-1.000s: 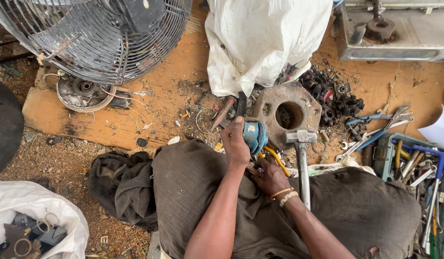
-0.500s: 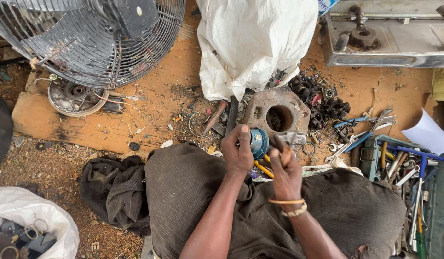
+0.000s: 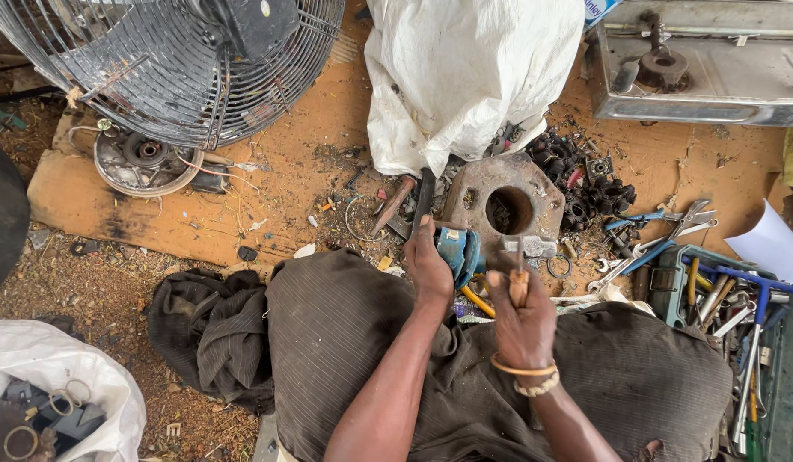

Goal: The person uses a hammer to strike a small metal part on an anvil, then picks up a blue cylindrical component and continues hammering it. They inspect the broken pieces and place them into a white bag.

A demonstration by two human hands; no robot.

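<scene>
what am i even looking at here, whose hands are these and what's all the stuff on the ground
This is a view from a camera worn on a person's head, looking straight down, so the two bare hands are that person's own; the brown cloth is over their lap. The left hand grips a small blue round part. The right hand, with bracelets at the wrist, holds a hammer by its wooden handle, the metal head just above the fist. Ahead, on a cardboard sheet, lies a rusty metal block with a round hole, a wire fan guard, a white sack and a heap of dark small parts. A tray of hand tools sits to the right.
</scene>
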